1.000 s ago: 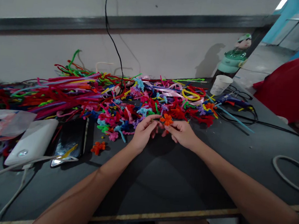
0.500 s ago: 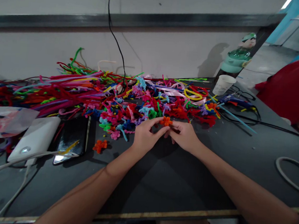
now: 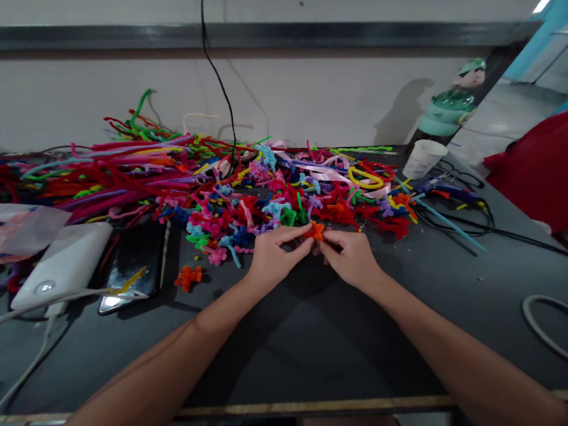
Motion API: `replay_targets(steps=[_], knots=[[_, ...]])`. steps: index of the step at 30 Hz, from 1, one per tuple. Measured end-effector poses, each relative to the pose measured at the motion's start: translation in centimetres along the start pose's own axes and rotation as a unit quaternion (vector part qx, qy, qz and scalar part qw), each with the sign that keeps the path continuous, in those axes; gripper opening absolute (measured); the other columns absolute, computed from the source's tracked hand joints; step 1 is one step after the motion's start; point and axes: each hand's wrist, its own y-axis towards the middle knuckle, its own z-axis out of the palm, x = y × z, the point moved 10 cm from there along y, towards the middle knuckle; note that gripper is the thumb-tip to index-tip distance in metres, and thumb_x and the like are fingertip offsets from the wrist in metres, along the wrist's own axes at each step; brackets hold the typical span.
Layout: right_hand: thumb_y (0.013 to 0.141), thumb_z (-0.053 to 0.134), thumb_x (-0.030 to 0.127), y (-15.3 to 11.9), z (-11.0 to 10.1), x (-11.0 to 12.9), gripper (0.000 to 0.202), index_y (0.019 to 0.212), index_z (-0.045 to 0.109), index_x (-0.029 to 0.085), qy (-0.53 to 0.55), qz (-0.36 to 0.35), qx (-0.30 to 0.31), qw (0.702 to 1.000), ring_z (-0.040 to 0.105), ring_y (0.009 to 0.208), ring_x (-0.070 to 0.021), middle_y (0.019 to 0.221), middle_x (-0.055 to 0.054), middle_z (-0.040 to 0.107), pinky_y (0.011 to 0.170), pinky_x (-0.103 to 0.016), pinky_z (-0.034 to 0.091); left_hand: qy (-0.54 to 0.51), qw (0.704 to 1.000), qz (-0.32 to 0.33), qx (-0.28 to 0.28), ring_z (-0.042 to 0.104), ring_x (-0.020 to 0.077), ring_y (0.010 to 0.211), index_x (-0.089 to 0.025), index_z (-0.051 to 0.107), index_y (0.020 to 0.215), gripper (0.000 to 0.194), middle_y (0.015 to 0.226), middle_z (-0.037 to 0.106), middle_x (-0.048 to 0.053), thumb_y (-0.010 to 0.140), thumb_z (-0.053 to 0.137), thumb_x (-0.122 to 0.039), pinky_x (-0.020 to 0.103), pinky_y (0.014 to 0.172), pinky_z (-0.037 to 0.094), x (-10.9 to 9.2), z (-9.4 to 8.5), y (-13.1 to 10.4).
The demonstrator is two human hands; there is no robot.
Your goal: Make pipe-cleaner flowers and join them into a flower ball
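Between my two hands is a small orange pipe-cleaner flower (image 3: 317,231), raised a little over the dark table (image 3: 321,350). My left hand (image 3: 277,252) pinches its left side between thumb and fingers. From the right, my right hand (image 3: 353,256) closes thumb and fingertips on its other edge. A second orange pipe-cleaner flower (image 3: 189,277) lies on the table to the left of my left wrist. Just beyond my hands spreads a heap of pipe-cleaner flowers (image 3: 274,205) in red, pink, blue and green.
Loose pipe cleaners (image 3: 111,176) lie along the wall at left. Nearer stand a phone (image 3: 136,259), a white power bank (image 3: 65,262) with cables and a plastic bag (image 3: 11,233). At right are a paper cup (image 3: 423,161), a green bottle (image 3: 447,111), a glue gun (image 3: 449,191) and glasses (image 3: 461,174).
The view has shifted very slightly. My fingers have turned the orange flower a little, and my left thumb now sits closer against it. Other things lie as before.
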Motion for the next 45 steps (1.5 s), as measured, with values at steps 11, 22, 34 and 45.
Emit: replay_targets(steps=[11,22,34,45], knots=[[0.086,0.047,0.022,-0.2,0.1,0.3,0.026,0.066,0.062,0.016,-0.013,-0.007,0.008,1.000,0.053,0.050,-0.0094,0.056,0.001,0.060,0.052,-0.021,0.034,-0.050,0.998,-0.029,0.039,0.067,0.0160,0.079,-0.021,0.071,0.099,0.028,0.091,0.073,0.005,0.072,0.068,-0.027,0.030,0.073,0.055,1.5,0.5,0.3],[0.087,0.047,0.024,0.1,-0.7,-0.2,0.021,0.069,0.057,0.018,0.015,0.003,-0.025,1.000,0.056,0.053,-0.0105,0.063,0.000,0.063,0.054,-0.021,0.037,0.136,0.985,0.101,-0.014,0.057,0.0229,0.109,-0.024,0.059,0.118,0.050,0.123,0.059,0.009,0.071,0.070,-0.037,0.034,0.080,0.054,-2.2,-0.8,0.2],[0.091,0.041,0.025,-0.1,0.4,1.0,0.021,0.080,0.057,0.018,0.022,-0.044,0.023,0.999,0.059,0.062,-0.0121,0.069,-0.001,0.064,0.060,-0.022,0.040,0.244,0.937,0.234,0.085,0.059,0.0217,0.104,-0.018,0.057,0.118,0.033,0.108,0.067,0.010,0.086,0.047,-0.021,0.039,0.092,0.048,-3.5,1.9,-1.0],[0.093,0.037,0.027,-0.5,1.0,1.4,0.022,0.088,0.056,0.018,-0.129,-0.061,0.044,0.989,0.058,0.069,-0.0138,0.076,-0.003,0.064,0.063,-0.023,0.037,0.273,0.943,0.181,0.066,0.061,0.0171,0.076,-0.017,0.065,0.085,0.021,0.079,0.067,0.008,0.086,0.044,-0.022,0.030,0.071,0.048,-2.2,1.8,-0.7]])
